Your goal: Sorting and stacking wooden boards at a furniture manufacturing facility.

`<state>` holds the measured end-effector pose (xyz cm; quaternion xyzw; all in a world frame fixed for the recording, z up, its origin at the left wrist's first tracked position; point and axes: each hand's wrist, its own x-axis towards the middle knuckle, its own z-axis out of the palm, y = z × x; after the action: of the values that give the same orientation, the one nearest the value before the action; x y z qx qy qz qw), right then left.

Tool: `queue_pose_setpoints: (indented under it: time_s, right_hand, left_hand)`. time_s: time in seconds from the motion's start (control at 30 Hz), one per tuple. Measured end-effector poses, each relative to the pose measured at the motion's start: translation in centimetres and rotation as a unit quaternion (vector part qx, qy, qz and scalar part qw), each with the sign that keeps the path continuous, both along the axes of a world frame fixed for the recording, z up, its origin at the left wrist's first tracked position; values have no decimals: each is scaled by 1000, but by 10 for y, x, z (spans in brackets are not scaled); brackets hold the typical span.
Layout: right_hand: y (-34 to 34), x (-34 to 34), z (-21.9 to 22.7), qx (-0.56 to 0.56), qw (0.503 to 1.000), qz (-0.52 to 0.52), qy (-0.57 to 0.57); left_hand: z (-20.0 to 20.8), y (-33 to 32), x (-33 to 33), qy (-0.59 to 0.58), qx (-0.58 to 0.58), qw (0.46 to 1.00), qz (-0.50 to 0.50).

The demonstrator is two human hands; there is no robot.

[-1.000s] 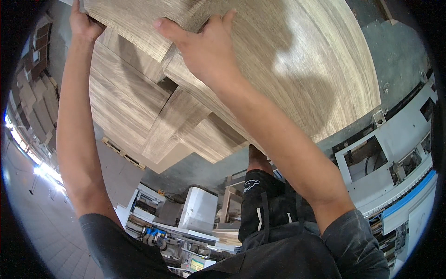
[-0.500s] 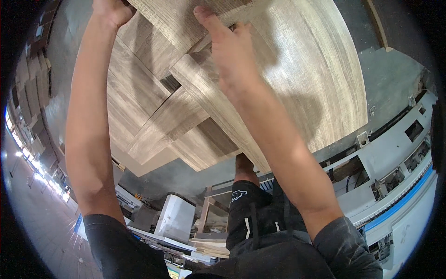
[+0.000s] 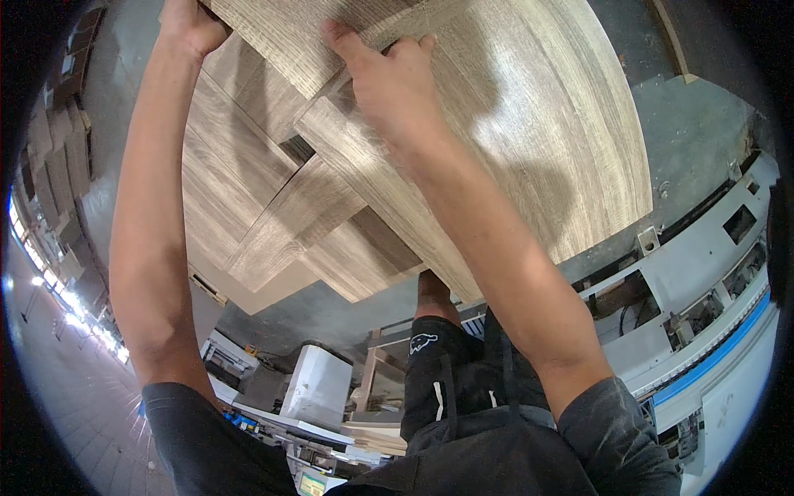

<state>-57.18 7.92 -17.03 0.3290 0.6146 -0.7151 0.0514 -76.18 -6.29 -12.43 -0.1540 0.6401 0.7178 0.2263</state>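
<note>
A wood-grain board [image 3: 281,41] lies at the top of the head view, above other boards of the same grain. My left hand [image 3: 192,31] is closed on its left edge, with the fingertips hidden beneath. Across its near right edge sits my right hand [image 3: 393,78], thumb laid on the upper face and fingers curled over the edge. Under my right wrist a long narrow panel [image 3: 389,198] runs toward me. A wide panel [image 3: 571,124] with a curved look fills the right, and shorter panels [image 3: 289,215] overlap on the left.
A white and grey machine with a blue stripe [image 3: 711,347] stands at the right. Near my legs are a white box-shaped unit [image 3: 317,384] and a wooden frame [image 3: 368,368]. Stacked boards [image 3: 62,165] line the far left, above grey floor.
Both hands have shifted a little to the left, and the board they hold has moved left with them. The panels beneath look almost unchanged.
</note>
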Motion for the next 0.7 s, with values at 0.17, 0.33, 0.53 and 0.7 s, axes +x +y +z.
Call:
queue_pose_setpoints:
  time_s: [0.17,0.33,0.53,0.7]
  right_hand:
    - [5,-3,13,63,994,78,-41]
    - [16,-2,16,73,989,121,-36]
    - [15,-2,19,91,988,114,-55]
    - [15,-3,19,51,996,17,71]
  left_hand:
    - [-3,-20,-27,-121,72,990,6]
    - [-5,-6,-13,-39,33,999,-7]
    - [-5,-7,-14,-30,35,999,1]
    - [-2,0,-5,-42,53,997,22]
